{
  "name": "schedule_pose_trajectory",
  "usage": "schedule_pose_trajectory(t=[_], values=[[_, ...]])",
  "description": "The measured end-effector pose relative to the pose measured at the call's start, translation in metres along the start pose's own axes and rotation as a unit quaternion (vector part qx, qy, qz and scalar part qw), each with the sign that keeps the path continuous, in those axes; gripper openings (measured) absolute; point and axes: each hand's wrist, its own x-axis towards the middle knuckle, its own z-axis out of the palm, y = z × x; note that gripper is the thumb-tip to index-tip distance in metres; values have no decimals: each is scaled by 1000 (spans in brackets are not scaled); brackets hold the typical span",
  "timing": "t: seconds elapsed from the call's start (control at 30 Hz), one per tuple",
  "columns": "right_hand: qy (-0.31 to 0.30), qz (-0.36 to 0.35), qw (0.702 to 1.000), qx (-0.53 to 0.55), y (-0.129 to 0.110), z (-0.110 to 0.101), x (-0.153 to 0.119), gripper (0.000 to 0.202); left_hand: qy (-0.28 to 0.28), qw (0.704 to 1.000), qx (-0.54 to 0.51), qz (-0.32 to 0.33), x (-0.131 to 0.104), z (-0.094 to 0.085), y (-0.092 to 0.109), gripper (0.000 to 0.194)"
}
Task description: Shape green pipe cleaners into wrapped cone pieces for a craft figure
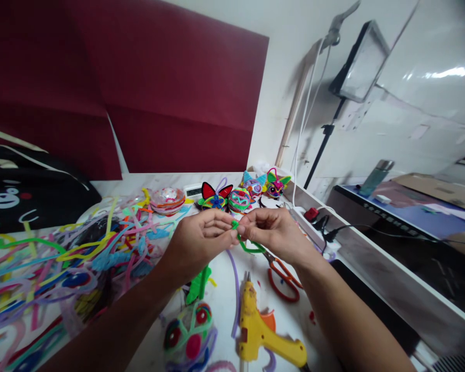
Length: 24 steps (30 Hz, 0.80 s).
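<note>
Between my two hands is a green pipe cleaner (251,249), bent into a loop with a small curl at its end. My left hand (206,236) pinches the curled end between thumb and fingers. On the other side my right hand (273,231) closes thumb and forefinger on the same piece. Just beneath lie orange-handled scissors (284,281), partly hidden by my right hand. A yellow glue gun (251,325) rests nearer to me. To its left sits a clear ball with coloured pipe-cleaner trim (189,338), beside a green leaf-like piece (197,285).
Loose pipe cleaners (112,248) pile up at left, before a black bag (34,186). Several decorated balls (239,199) stand at the back with a small digital display (194,191). A power strip (329,237) and a raised white edge (356,253) run along the right.
</note>
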Motion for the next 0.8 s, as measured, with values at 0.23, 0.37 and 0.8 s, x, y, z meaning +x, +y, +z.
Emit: schedule_pose_trajectory(t=[0.23, 0.37, 0.8], values=[[0, -53, 998, -39, 4, 1, -1, 26, 8, 999, 29, 23, -1, 0, -4, 18], [-5, -60, 996, -61, 3, 1, -2, 28, 13, 998, 48, 29, -4, 0, 0, 15], [4, -65, 995, -79, 3, 1, -4, 12, -4, 1000, 29, 0, -2, 0, -2, 10]])
